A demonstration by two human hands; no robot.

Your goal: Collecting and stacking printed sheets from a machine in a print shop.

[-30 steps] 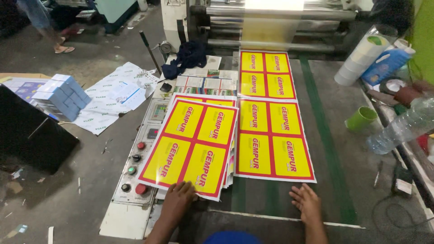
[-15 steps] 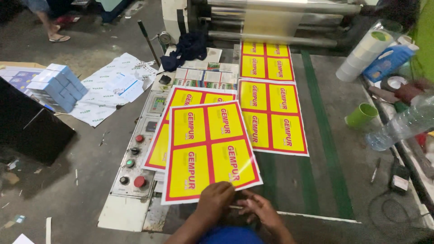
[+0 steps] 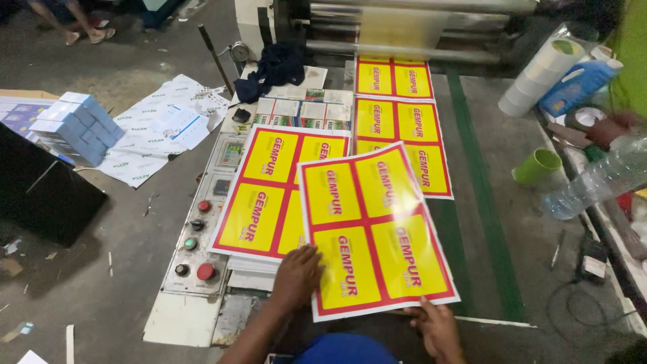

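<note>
Your left hand and right hand grip the near edge of a glossy yellow-and-red printed sheet, fingers closed on it, above the stack beside the control panel.

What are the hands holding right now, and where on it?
A glossy yellow-and-red printed sheet, held along its near bottom edge: the left hand at the lower-left corner, the right hand under the lower-right edge.
</note>
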